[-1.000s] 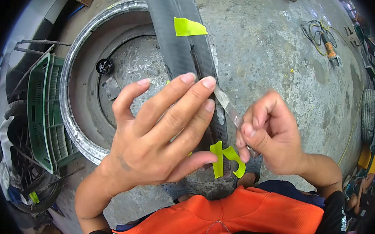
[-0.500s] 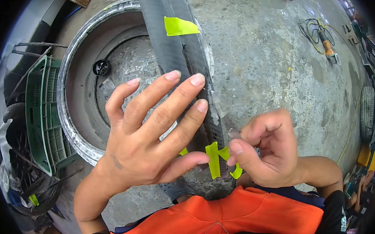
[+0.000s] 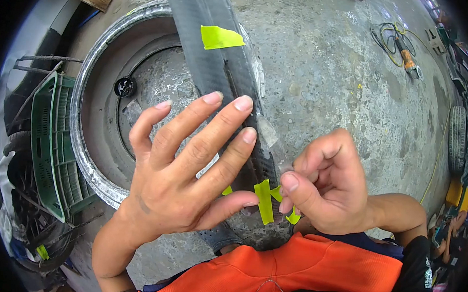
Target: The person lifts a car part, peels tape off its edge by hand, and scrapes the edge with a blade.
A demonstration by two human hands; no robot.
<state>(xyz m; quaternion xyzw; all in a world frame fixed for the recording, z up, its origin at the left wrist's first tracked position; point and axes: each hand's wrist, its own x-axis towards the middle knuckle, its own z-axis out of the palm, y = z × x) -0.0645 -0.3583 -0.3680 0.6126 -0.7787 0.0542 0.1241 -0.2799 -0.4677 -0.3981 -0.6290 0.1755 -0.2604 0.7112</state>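
Observation:
A long dark panel with a carbon-like weave runs from the top of the view down towards my body. Spread flat, my left hand presses its fingertips onto the panel near a dark groove. At the panel's right edge, my right hand pinches a clear strip of film or tape between thumb and forefinger. The strip reaches up from the fingers to the panel's edge. One yellow-green tape piece crosses the upper panel; other pieces stick to its lower end, partly behind my hands.
Under the panel lies a large grey ring, like a tire, with a small black cup inside it. A green plastic crate stands at the left. An orange power tool with a cord lies on the concrete floor at upper right.
My right hand has shifted slightly left and up, and the clear strip shows more plainly along the panel's edge. My left hand stays spread on the panel.

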